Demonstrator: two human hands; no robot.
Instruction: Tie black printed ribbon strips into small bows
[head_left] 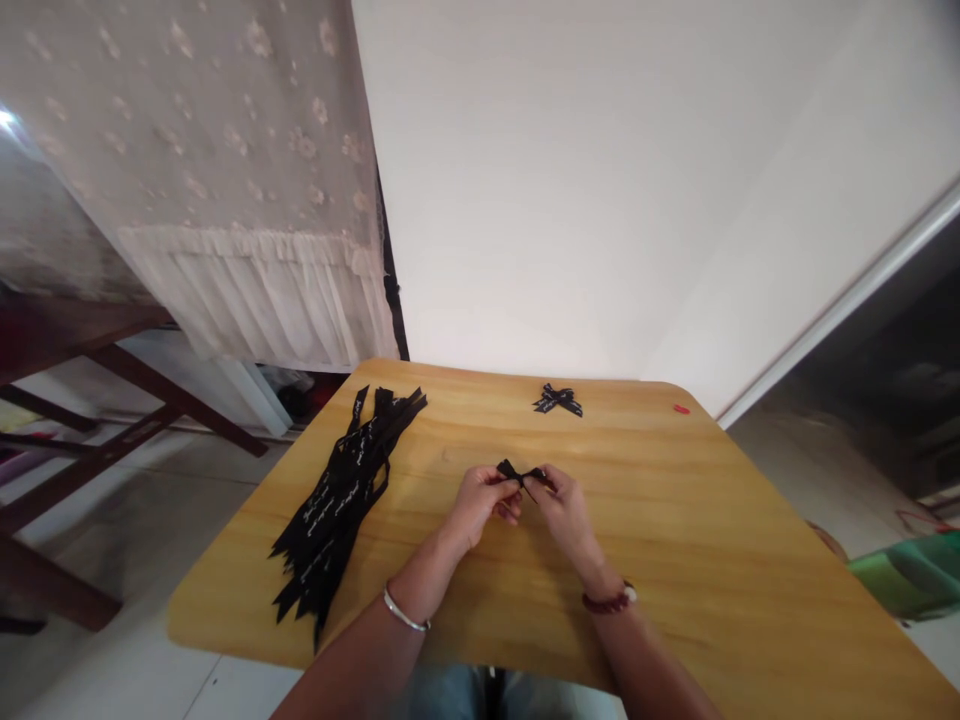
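Observation:
Both my hands meet over the middle of a wooden table [675,560]. My left hand [484,498] and my right hand [562,502] pinch a short black ribbon [519,473] with white lettering, looped between the fingertips. To the left lies a pile of several black ribbon strips [341,495], stretched out along the table's left side. A finished black ribbon bow [557,400] rests near the far edge, apart from my hands. A silver bangle is on my left wrist and a dark bead bracelet on my right.
A small red object [681,409] lies at the table's far right corner. A lace-covered wooden table [187,200] stands to the left, a white wall behind. Something green [911,580] sits on the floor at the right.

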